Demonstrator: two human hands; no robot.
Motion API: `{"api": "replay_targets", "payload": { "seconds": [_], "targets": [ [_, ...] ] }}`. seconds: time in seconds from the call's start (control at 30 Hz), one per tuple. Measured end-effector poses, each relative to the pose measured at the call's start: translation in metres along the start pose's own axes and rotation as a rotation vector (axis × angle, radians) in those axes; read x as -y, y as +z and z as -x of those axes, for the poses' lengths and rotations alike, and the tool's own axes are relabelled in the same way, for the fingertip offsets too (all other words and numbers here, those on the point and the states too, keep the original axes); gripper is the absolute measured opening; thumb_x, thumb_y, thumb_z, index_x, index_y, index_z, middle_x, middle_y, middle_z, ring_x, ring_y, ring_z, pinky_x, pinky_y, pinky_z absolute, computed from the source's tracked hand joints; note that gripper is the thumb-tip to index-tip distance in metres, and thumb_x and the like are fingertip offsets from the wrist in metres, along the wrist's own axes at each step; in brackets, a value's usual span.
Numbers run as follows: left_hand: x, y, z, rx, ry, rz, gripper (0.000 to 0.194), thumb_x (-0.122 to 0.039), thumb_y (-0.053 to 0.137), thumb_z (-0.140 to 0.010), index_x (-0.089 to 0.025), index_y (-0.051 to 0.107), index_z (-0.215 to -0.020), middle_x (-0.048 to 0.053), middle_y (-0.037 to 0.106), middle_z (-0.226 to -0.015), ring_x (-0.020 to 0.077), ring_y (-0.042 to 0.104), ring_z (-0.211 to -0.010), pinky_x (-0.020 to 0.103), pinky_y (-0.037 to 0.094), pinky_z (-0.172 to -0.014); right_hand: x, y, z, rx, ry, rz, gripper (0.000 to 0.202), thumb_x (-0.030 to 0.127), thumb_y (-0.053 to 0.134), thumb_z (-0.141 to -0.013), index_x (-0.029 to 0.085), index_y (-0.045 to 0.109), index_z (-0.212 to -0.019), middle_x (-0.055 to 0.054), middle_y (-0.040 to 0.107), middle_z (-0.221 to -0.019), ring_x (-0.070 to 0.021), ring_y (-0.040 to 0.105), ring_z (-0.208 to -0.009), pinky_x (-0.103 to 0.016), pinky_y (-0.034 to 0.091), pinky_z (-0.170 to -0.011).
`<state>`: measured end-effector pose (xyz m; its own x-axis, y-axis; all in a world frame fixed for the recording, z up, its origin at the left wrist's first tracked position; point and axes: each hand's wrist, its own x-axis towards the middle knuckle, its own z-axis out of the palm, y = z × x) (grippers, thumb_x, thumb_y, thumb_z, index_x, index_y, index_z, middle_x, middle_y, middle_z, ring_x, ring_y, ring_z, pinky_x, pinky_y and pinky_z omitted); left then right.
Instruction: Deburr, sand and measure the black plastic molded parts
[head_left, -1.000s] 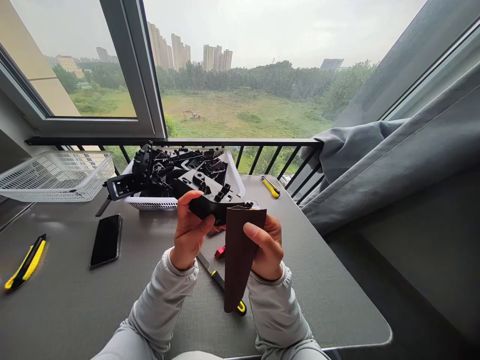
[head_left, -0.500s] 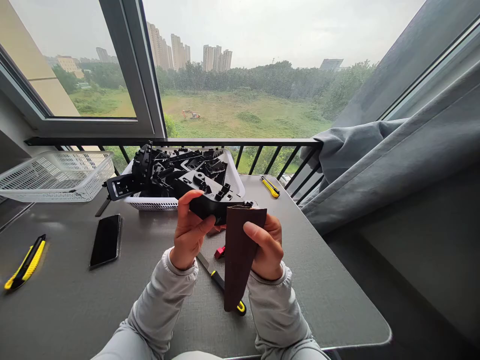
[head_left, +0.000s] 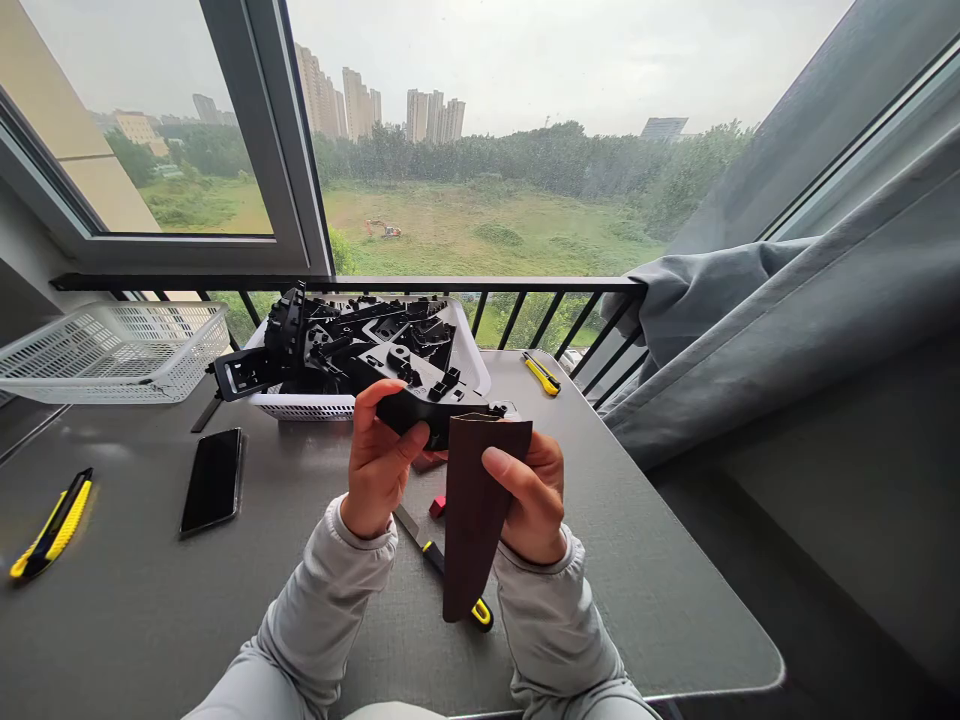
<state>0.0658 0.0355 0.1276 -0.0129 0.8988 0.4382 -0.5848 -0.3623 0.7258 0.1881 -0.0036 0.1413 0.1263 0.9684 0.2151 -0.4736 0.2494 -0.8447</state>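
Above the middle of the grey table (head_left: 637,560), my left hand (head_left: 377,470) grips a black moulded plastic part (head_left: 431,398) from its left side. My right hand (head_left: 534,495) holds the same part from the right, thumb pressed on a dark brown wood-grain film strip (head_left: 471,520) that hangs down from the part's near edge. Under my hands lies a yellow-and-black utility knife (head_left: 439,565), partly hidden, and a small red piece (head_left: 436,507).
A white basket (head_left: 307,405) heaped with black plastic parts (head_left: 330,345) stands behind my hands. An empty white basket (head_left: 112,350) sits far left. A black phone (head_left: 213,480), a yellow knife (head_left: 51,525) at left and another (head_left: 541,373) near the railing. Grey curtain (head_left: 750,330) at right.
The brown film strip and my right thumb have shifted slightly left. Everything else is as before.
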Motion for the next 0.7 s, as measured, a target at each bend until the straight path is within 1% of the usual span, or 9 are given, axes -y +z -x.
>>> {"api": "replay_targets", "payload": {
  "seconds": [0.13, 0.23, 0.37, 0.53, 0.63, 0.7],
  "targets": [
    [-0.002, 0.002, -0.001, -0.019, -0.011, -0.011, 0.037, -0.027, 0.079, -0.072, -0.031, 0.060, -0.103, -0.002, 0.059, -0.080, 0.0125, 0.058, -0.068, 0.024, 0.053, -0.060, 0.000, -0.001, 0.000, 0.011, 0.016, 0.035, 0.024, 0.041, 0.078, -0.064, 0.020, 0.076, -0.076, -0.006, 0.074, -0.072, -0.0280, 0.071, -0.065, -0.039, 0.060, -0.057],
    [-0.002, 0.001, -0.001, -0.017, -0.012, -0.016, 0.037, -0.028, 0.078, -0.072, -0.032, 0.060, -0.104, -0.003, 0.059, -0.080, 0.0123, 0.058, -0.067, 0.024, 0.052, -0.059, 0.000, 0.000, 0.001, -0.009, 0.023, 0.033, 0.024, 0.040, 0.077, -0.065, 0.020, 0.076, -0.078, -0.006, 0.075, -0.075, -0.0273, 0.070, -0.066, -0.039, 0.060, -0.059],
    [0.002, -0.002, 0.000, -0.012, 0.012, -0.046, 0.034, -0.029, 0.075, -0.076, -0.032, 0.062, -0.106, -0.002, 0.058, -0.082, 0.0117, 0.056, -0.067, 0.023, 0.051, -0.060, 0.000, 0.000, 0.001, -0.006, 0.038, 0.033, 0.022, 0.039, 0.077, -0.066, 0.020, 0.076, -0.076, -0.005, 0.073, -0.072, -0.0257, 0.069, -0.065, -0.037, 0.059, -0.058],
    [0.006, -0.007, 0.000, -0.058, 0.094, -0.081, 0.032, -0.031, 0.076, -0.075, -0.030, 0.066, -0.105, 0.001, 0.058, -0.093, 0.0117, 0.055, -0.076, 0.023, 0.050, -0.071, -0.001, -0.002, -0.003, 0.028, 0.052, 0.044, 0.021, 0.038, 0.078, -0.066, 0.020, 0.075, -0.076, -0.003, 0.071, -0.070, -0.0207, 0.065, -0.058, -0.032, 0.056, -0.052],
    [0.010, -0.008, 0.000, -0.080, 0.114, -0.123, 0.028, -0.035, 0.072, -0.079, -0.029, 0.067, -0.106, 0.002, 0.059, -0.098, 0.0124, 0.055, -0.079, 0.025, 0.050, -0.075, 0.001, -0.003, -0.003, 0.054, 0.065, 0.067, 0.020, 0.037, 0.078, -0.067, 0.020, 0.073, -0.075, -0.003, 0.070, -0.068, -0.0183, 0.063, -0.055, -0.029, 0.054, -0.049],
    [0.011, -0.009, 0.000, -0.102, 0.155, -0.182, 0.027, -0.037, 0.070, -0.081, -0.029, 0.066, -0.107, 0.002, 0.060, -0.098, 0.0137, 0.056, -0.082, 0.027, 0.049, -0.079, 0.003, -0.004, -0.003, 0.071, 0.084, 0.105, 0.020, 0.037, 0.077, -0.069, 0.019, 0.072, -0.073, -0.001, 0.067, -0.063, -0.0165, 0.060, -0.052, -0.027, 0.051, -0.046]
  ]
}}
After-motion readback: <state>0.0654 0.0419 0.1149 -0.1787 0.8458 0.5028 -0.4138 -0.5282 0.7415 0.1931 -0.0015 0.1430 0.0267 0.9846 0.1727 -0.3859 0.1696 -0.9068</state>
